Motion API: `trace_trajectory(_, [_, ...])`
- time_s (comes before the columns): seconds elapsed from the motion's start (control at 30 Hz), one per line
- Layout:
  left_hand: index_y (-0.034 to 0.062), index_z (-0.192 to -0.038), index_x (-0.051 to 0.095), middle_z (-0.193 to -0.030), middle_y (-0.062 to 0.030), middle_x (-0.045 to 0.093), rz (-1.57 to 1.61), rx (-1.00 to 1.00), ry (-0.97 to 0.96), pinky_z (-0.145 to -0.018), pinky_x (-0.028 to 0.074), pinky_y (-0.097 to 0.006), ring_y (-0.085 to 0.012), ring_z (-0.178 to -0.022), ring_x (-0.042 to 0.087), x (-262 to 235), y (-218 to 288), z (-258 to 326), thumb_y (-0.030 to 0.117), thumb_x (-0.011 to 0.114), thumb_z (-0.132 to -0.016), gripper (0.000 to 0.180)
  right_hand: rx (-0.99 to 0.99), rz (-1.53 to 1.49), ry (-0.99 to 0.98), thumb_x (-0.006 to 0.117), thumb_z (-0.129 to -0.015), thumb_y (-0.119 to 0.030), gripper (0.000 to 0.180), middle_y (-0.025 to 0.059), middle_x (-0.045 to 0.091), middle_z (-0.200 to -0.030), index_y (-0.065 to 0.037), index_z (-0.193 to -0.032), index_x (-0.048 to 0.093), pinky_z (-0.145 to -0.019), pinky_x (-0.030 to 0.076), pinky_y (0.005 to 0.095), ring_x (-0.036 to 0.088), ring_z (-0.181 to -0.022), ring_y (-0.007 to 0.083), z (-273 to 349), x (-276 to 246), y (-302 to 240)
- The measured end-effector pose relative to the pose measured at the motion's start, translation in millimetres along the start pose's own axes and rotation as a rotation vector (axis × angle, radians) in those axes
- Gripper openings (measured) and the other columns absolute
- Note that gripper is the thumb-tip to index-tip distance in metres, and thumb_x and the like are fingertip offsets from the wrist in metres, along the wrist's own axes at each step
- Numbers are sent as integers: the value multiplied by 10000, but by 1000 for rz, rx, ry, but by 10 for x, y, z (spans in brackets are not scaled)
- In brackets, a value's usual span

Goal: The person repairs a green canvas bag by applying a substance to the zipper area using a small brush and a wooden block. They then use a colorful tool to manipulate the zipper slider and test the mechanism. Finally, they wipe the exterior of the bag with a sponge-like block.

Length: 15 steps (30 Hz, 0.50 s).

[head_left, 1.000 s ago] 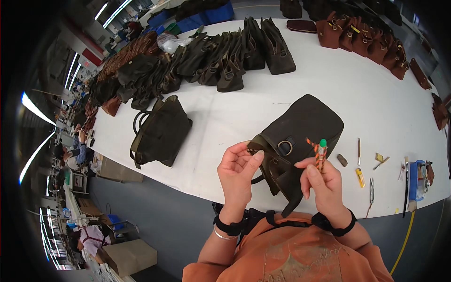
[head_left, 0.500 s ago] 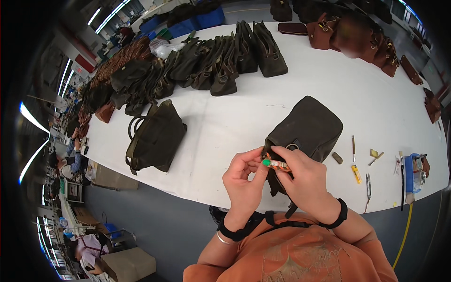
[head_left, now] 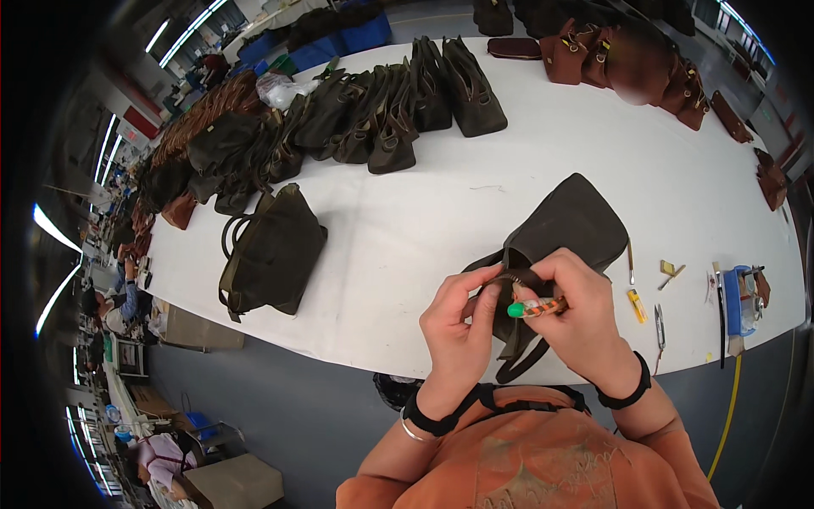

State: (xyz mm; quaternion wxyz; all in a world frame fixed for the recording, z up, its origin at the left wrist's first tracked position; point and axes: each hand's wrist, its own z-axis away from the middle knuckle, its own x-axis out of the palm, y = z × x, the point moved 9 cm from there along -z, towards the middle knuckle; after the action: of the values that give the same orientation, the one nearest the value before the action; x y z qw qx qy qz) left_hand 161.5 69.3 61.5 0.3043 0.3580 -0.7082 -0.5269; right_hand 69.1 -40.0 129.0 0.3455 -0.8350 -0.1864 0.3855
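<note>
On the table before me lies a dark brown-black leather bag (head_left: 570, 222), tilted, its near end and straps toward my body. My left hand (head_left: 462, 322) is closed in a pinch on a curved dark strip (head_left: 523, 276) at the bag's near end; the strip has a toothed-looking edge, perhaps a zipper. My right hand (head_left: 581, 310) grips a slim orange-striped stick with a green end (head_left: 536, 308), held across the strip; its other end is hidden in the hand. A dark strap loop (head_left: 524, 363) hangs below, by the table edge.
Another dark handbag (head_left: 275, 254) stands to the left. Dark bags (head_left: 392, 127) line the far side, with brown bags (head_left: 564, 59) at the far right. On the right lie a yellow tube (head_left: 636, 305), a pointed metal tool (head_left: 660, 327) and a blue tray (head_left: 739, 305).
The dark strip now shows raised between my hands. My right hand has moved slightly right and up, and the green-ended stick shifts right. The bag sits turned a little, its straps more spread.
</note>
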Motion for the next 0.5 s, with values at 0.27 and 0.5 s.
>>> trace_trajectory(0.27, [-37,-1048,636,-960,-85,624,-18,-9,-273,-729,518,-243,-127,-829,622,252,-19,-75,-5,629,-890,161,61,-44,27,710,-687,17,198,57,579,-742,8,-848,596,-542,402,255,533,-619,130,-167,-246,154])
trace_trajectory(0.5, [-25,-986,642,-963,-102,640,-106,72,-296,-733,498,-249,-151,-829,616,297,41,-66,-14,650,-862,125,178,-101,22,689,-699,23,184,78,598,-748,4,-863,609,-558,440,285,576,-629,184,-143,-302,235])
